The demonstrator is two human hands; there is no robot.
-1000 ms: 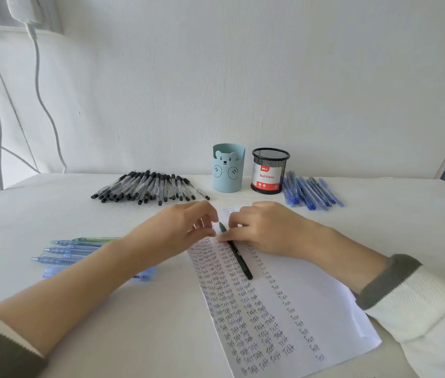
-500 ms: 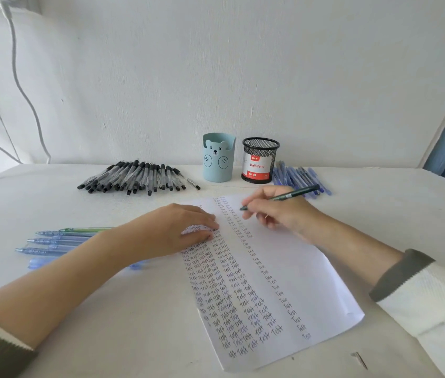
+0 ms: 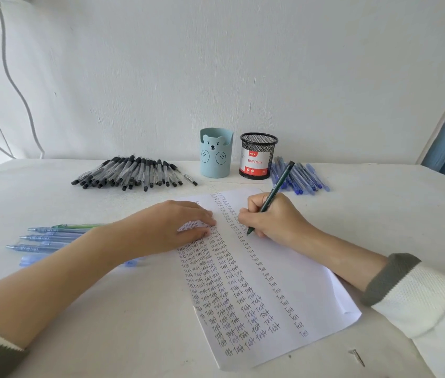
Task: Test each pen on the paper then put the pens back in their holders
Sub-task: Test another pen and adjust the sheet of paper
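Note:
A white sheet of paper (image 3: 305,282) covered in columns of the handwritten word "Test" lies in front of me. My right hand (image 3: 270,216) grips a dark green pen (image 3: 277,188) in a writing hold, its tip touching the paper. My left hand (image 3: 172,227) rests flat on the sheet's left part, fingers straight. At the back stand a light blue bear holder (image 3: 215,159) and a black mesh holder (image 3: 258,156) labelled "Ball Pens".
A heap of black pens (image 3: 134,171) lies left of the holders and a bunch of blue pens (image 3: 303,177) right of them. Several blue pens and a green one (image 3: 49,237) lie by my left forearm. A small dark cap (image 3: 357,356) lies near the front right.
My right hand lifted the green pen off the paper, turned it upright and lowered its tip onto the sheet. My left hand stayed pressing the paper.

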